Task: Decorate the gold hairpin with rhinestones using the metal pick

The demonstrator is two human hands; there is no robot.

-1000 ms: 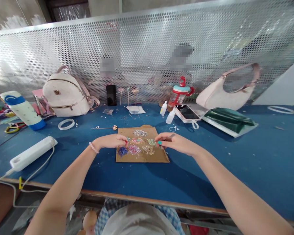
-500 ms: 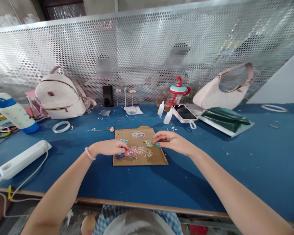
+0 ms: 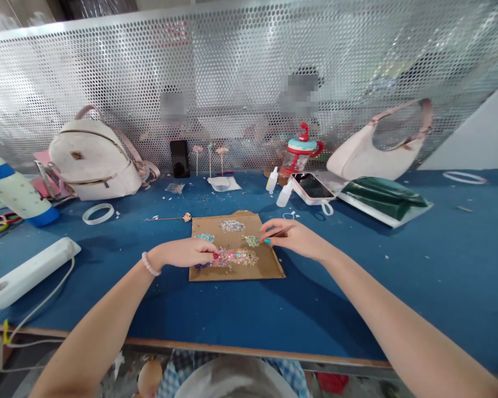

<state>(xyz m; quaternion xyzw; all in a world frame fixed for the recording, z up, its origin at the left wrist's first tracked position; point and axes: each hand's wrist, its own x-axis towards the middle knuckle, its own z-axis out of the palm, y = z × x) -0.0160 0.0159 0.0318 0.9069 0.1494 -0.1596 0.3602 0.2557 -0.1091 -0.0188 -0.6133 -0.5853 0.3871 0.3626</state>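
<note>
A cardboard sheet [image 3: 236,275] carries small heaps of sequin-like bits. They include silver bits [image 3: 232,225], green bits [image 3: 252,241], teal bits [image 3: 205,237], pink bits [image 3: 228,257] and peach-gold bits [image 3: 249,257]. My left hand [image 3: 188,252] reaches over the sheet's left side, finger and thumb pinched at the pink heap; whatever lies in the pinch is too small to make out. Beside the green heap, my right hand [image 3: 292,236] is closed on a thin dark stick-like tool [image 3: 281,232], its tip by the green bits.
Behind the sheet stand two small squeeze bottles [image 3: 284,194], a phone [image 3: 312,187] and a red-lidded cup [image 3: 301,149]. A gold-headed stick [image 3: 168,219] lies left of the cardboard. Farther left are a tape roll [image 3: 98,213], a white power strip [image 3: 31,271] and a backpack [image 3: 95,160].
The view has shifted slightly. My left hand has moved a little right and down, showing more of the teal heap. My right hand stays by the green heap.
</note>
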